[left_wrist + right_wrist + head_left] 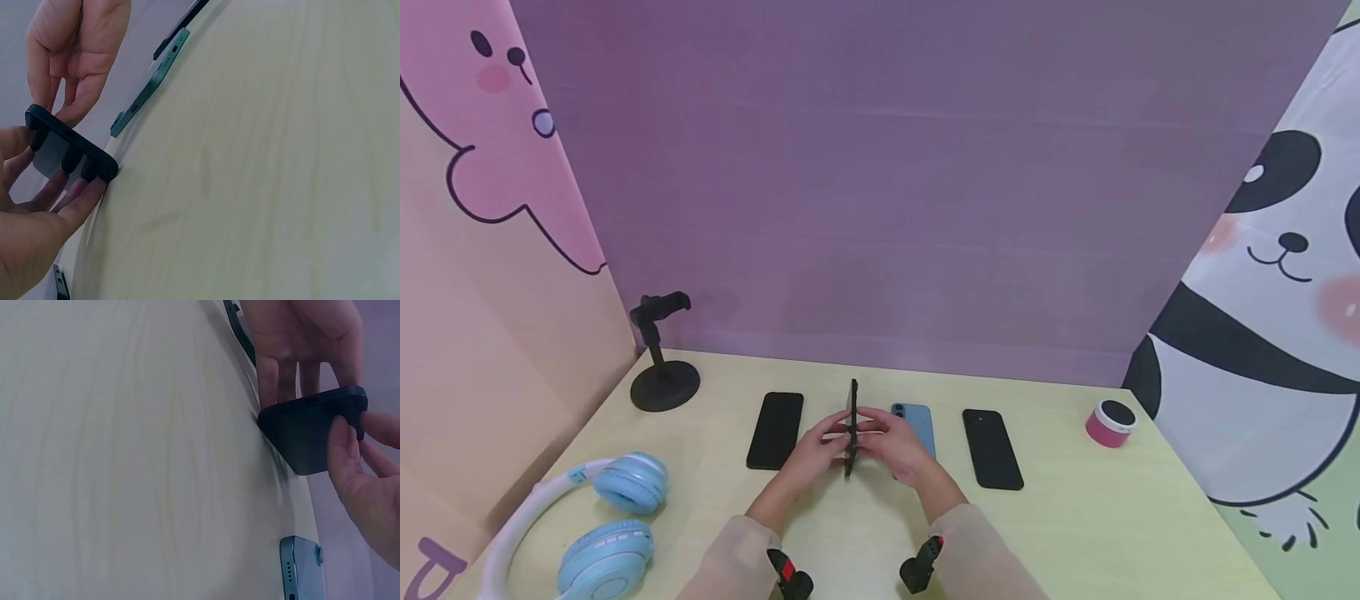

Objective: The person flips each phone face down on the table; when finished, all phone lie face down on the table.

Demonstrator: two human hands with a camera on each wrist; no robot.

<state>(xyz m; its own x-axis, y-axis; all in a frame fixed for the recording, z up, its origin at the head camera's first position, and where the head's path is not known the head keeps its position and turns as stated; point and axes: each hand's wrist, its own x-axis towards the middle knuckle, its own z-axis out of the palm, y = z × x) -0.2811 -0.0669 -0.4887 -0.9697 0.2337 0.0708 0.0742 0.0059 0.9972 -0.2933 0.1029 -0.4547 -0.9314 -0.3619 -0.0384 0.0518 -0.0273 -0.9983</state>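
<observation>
A black smartphone stands on its long edge, nearly edge-on in the head view, between my two hands. My left hand holds it from the left, its fingertips against the glossy face, which mirrors them in the left wrist view. From the other side my right hand holds it, the fingers lying on its dark face in the right wrist view. The lower long edge is close over the table. Partly hidden behind my right hand lies a blue phone with its camera side up.
One black phone lies left of my hands and another black phone to the right. Light blue headphones rest at the front left, below a black stand. A pink and white round jar-like object sits at the far right.
</observation>
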